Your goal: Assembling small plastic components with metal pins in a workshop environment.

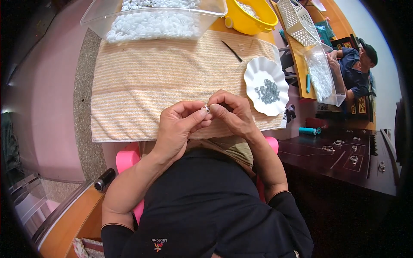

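My left hand (180, 118) pinches a small whitish piece with round openings (207, 109) between thumb and fingertips, above the near part of the towel. Against the same piece, the thumb and index finger of my right hand (234, 115) are closed together; whatever lies between them is too small to make out. To the right of my hands sits a white scalloped plate (254, 81) with a heap of tiny dark grey pieces (269, 91) on it. A thin black stick (232, 50) lies on the towel beyond the plate.
A striped towel (142, 81) covers the table. At its far side stand a clear bin (206, 21) of white plastic parts and a yellow basket (245, 23). Another person (355, 71) sits at a side table on the right, beside a clear box (340, 96) of white parts.
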The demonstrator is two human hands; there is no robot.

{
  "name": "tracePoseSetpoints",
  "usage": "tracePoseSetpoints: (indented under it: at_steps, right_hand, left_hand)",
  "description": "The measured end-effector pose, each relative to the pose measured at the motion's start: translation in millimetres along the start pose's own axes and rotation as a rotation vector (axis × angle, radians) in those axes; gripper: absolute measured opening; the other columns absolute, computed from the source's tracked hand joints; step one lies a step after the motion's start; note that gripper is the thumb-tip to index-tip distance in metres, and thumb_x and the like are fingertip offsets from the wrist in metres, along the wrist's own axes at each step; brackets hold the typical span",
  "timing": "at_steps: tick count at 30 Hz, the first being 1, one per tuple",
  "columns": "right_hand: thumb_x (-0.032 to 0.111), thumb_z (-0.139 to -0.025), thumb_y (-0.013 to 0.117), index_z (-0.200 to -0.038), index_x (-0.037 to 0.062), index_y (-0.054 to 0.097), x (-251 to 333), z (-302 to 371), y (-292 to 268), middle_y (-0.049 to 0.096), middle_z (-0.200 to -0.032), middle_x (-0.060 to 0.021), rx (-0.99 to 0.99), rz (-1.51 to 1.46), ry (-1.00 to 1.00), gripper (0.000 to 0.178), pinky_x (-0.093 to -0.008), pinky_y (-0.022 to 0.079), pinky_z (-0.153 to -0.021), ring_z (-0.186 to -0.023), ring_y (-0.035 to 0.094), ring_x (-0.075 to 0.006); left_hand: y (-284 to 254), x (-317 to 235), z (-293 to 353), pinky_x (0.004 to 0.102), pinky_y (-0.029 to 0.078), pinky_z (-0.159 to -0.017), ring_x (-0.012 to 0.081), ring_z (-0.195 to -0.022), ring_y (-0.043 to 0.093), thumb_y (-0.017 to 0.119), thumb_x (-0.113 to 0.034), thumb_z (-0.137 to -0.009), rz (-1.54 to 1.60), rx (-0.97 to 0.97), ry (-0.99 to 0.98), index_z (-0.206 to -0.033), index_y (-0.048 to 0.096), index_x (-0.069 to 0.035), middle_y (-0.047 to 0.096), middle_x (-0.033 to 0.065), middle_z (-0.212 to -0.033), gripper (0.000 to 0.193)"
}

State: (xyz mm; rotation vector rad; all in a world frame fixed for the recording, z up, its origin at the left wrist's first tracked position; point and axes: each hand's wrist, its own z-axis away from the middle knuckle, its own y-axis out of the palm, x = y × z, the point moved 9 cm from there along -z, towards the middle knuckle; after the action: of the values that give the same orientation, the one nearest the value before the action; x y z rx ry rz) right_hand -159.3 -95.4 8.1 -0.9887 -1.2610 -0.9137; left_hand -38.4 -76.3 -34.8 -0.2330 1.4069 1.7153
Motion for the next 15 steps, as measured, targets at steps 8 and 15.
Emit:
tracePoseSetpoints:
  at_steps: [8, 15]
  right_hand:
    - [0.008, -0.093, 0.057, -0.091, -0.0024, 0.060, 0.5, -0.4, 1.8, 0.057, -0.088, -0.0028, 0.045, 0.095, -0.029, 0.011, -0.0211, 0.041, -0.070, -0.079, 0.051, -0.0076]
    - [0.008, -0.094, 0.056, -0.090, -0.0027, 0.059, 0.7, -1.6, 3.9, 0.055, -0.087, -0.0024, 0.053, 0.109, -0.026, 0.012, -0.0206, 0.041, -0.068, -0.078, 0.050, -0.0072]
  left_hand:
    - [-0.8, 0.4, 0.7, 0.0244, 0.057, -0.073, 0.0140, -0.079, 0.066, 0.063, -0.002, -0.087, -0.015, -0.016, 0.013, -0.105, 0.061, 0.004, 0.067, 0.0111, -0.090, 0.019]
    - [-1.9, 1.3, 0.4, 0.0242, 0.057, -0.074, 0.0137, -0.078, 0.066, 0.063, -0.002, -0.088, -0.016, -0.028, 0.011, -0.103, 0.062, 0.004, 0.067, 0.0108, -0.090, 0.017]
